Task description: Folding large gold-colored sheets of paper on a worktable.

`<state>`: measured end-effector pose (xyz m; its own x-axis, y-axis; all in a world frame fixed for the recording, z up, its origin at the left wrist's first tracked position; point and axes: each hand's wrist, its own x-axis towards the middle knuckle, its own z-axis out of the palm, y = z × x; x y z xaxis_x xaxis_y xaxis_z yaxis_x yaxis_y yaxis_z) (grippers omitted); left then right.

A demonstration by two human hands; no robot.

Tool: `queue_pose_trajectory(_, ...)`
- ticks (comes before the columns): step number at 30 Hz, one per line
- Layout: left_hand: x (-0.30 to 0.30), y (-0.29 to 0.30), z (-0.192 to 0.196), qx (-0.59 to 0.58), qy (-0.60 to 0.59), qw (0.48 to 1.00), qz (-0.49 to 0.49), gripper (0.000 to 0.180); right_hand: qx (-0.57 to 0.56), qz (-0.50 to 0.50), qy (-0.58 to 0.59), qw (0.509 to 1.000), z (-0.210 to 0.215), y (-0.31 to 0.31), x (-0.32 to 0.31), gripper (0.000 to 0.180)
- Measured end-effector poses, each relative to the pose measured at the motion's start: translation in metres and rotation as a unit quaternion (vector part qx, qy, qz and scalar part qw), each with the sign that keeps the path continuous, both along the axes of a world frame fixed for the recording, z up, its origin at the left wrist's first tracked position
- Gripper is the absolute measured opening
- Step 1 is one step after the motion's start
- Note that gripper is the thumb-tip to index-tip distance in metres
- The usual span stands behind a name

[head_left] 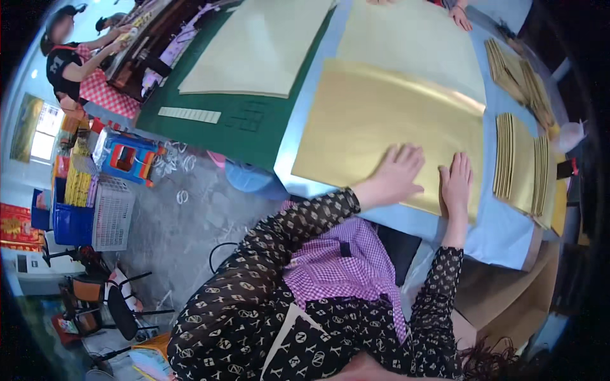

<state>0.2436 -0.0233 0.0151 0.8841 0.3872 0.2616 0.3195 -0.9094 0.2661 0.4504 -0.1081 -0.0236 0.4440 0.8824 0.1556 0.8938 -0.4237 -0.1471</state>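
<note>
Head view: I see the left hand (395, 176) and right hand (455, 183) flattened, fingers outstretched, along the near edge of the gold sheet (365, 120).

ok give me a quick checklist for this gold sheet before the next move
1. Left hand placed on the gold sheet, open: ok.
2. Right hand over the sheet's near right part, open: ok.
3. Folded gold stacks apart from the sheet, with blue table surface showing between: ok.
4. Another person's hand off the gold sheet, at the far side by the pale sheet: ok.
5. Gold sheet separate from the pale one: cannot tell, their meeting edge doesn't settle it.
</note>
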Motion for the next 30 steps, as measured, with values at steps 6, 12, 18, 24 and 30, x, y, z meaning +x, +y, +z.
queue_pose_trajectory(6, 0.000, -0.012, -0.021, 0.034, 0.003, 0.999, 0.012, 0.070, 0.007, -0.014, 0.019, 1.000, 0.004, 0.005, 0.000, 0.060)
queue_pose_trajectory(12, -0.021, -0.009, -0.020, 0.033, 0.006, 0.999, 0.028, 0.071, -0.005, -0.021, 0.016, 1.000, 0.006, 0.004, -0.003, 0.060)
queue_pose_trajectory(18, -0.059, 0.007, -0.016, -0.020, 0.063, 0.994, 0.084, 0.071, 0.006, -0.016, 0.020, 1.000, -0.001, 0.000, 0.001, 0.060)
queue_pose_trajectory(24, -0.120, 0.037, -0.027, 0.014, 0.107, 0.979, 0.170, 0.072, 0.019, -0.014, 0.022, 0.999, 0.005, 0.002, -0.002, 0.059)
queue_pose_trajectory(30, -0.181, 0.047, -0.027, 0.030, 0.119, 0.962, 0.243, 0.072, 0.039, -0.002, -0.027, 0.999, -0.003, 0.010, -0.001, 0.061)
